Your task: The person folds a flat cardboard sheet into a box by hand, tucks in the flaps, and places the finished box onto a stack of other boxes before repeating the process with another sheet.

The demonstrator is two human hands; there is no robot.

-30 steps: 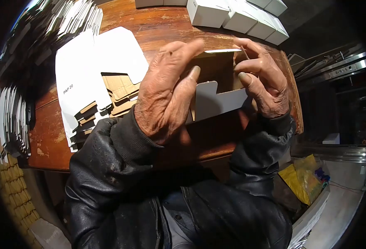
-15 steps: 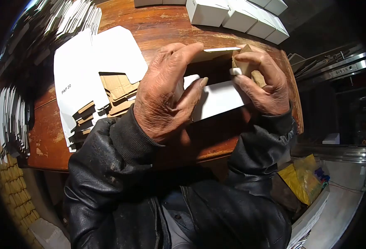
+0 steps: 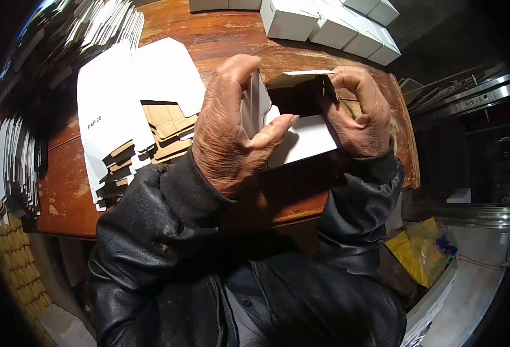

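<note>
Between both hands is a white cardboard box (image 3: 308, 139), partly folded, with its dark inside facing up. My left hand (image 3: 229, 130) grips the box's left end, fingers over the outside and thumb across the near panel. On the other end, my right hand (image 3: 359, 113) is closed round the right wall, its thumb partly hidden by the box. A raised flap (image 3: 301, 74) stands along the far side. Left of the hands lies a pile of flat white box blanks (image 3: 113, 92) with brown undersides, the top one printed "PAP 20".
Finished-looking white boxes (image 3: 339, 26) stand in rows at the far edge of the worn wooden table (image 3: 232, 32). More flat blanks (image 3: 15, 162) are stacked at the left. A yellow bag (image 3: 408, 257) lies below the table at right.
My right hand has shifted from pinching the brown end flap to holding round the right wall. My left fingers have drawn back, showing more of the left end panel.
</note>
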